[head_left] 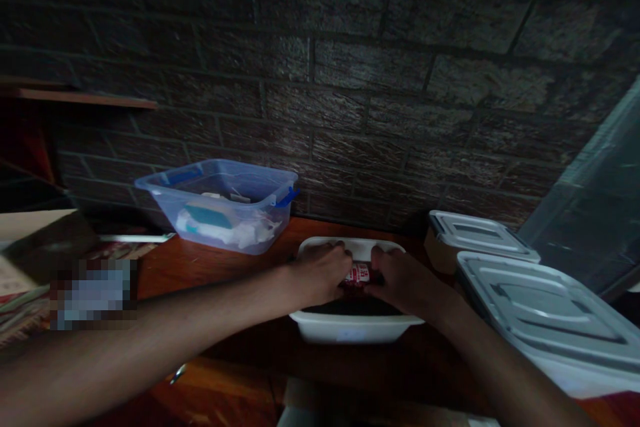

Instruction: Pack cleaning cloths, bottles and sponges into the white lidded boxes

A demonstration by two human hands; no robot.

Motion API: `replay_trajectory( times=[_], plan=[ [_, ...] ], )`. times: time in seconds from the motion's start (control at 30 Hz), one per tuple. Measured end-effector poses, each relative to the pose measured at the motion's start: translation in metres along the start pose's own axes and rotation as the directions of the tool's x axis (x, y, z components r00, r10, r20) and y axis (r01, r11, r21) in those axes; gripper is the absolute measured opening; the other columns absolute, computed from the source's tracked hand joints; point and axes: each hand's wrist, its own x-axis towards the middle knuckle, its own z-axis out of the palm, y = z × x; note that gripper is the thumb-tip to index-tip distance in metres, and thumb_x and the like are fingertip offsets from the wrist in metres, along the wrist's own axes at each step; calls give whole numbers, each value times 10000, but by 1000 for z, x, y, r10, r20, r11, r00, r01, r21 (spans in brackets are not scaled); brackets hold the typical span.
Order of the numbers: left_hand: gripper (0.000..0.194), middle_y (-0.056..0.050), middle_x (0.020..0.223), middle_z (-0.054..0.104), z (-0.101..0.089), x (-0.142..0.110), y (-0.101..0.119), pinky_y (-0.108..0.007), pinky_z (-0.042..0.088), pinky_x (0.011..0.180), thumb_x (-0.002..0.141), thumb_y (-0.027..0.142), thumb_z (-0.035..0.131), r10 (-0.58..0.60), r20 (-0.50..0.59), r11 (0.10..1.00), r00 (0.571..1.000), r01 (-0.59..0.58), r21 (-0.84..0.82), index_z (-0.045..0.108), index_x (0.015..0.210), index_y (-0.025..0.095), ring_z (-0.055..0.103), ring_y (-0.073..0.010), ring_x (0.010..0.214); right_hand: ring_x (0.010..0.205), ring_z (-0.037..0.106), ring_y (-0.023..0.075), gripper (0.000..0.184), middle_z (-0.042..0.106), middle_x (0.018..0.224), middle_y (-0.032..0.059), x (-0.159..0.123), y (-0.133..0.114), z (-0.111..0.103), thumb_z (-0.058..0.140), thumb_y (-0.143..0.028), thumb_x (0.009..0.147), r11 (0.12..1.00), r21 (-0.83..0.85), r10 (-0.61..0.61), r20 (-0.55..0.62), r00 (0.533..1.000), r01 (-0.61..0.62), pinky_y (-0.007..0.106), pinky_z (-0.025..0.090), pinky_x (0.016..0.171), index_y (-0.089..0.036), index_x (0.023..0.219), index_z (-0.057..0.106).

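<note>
A white plastic tub (353, 329) with a pale label on its front stands on the wooden table. Inside it lies something dark that I cannot make out. Over the tub, my left hand (323, 275) is closed on the left end of a small red packet with white lettering (359, 273). My right hand (401, 278) grips the packet's other end, thumb and fingers bent round it. Only the middle part of the packet shows between the hands; its ends are hidden by my fingers.
A clear bluish box (220, 197) holding white and teal items sits back left. Two lidded containers, a smaller one (480, 235) and a larger one (547, 300), stand at right. A cardboard box (40, 240) is far left. Behind rises a dark brick wall (340, 80).
</note>
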Motion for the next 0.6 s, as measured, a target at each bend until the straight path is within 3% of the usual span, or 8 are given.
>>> replay_trajectory(
  times=[0.13,0.23,0.33,0.43,0.6],
  plan=[
    [381,-168,1071,733,-5,0,0,-376,594,738,799,409,746,8,13,1000,1000,-8,25,728,1062,134,734,-335,971,943,683,283,236,719,1042,155,3,-2,-2,587,-372,959,1000,-5,-1,-9,1000,1,344,455,773,-158,1047,636],
    [411,-155,1023,749,-12,-2,-2,-376,595,678,823,473,712,31,-4,999,1000,-31,17,725,1073,147,749,-336,912,924,702,293,266,738,985,138,15,-3,5,555,-377,969,999,9,-52,-88,995,53,355,450,771,-170,1118,629],
    [284,-145,1020,755,-25,-10,-9,-360,592,682,876,300,620,68,-76,998,995,-67,17,711,1099,149,753,-312,907,931,712,282,255,737,1028,137,29,-11,7,557,-351,960,996,7,-91,-169,981,93,340,449,760,-179,1142,607],
    [275,-136,1044,755,-44,-21,-22,-340,584,740,867,142,554,73,-118,997,990,-70,28,714,1090,165,748,-277,933,908,717,266,218,729,1044,135,40,-29,-4,514,-338,983,993,-36,-118,-222,968,113,335,448,759,-181,1110,595],
    [316,-94,1043,763,-77,-41,-70,-327,552,812,925,149,491,20,-202,999,979,-13,36,716,1134,226,730,-246,965,890,715,242,169,741,991,114,71,-73,-42,545,-291,963,986,-72,-162,-262,951,148,323,457,775,-181,1064,624]
  ],
)
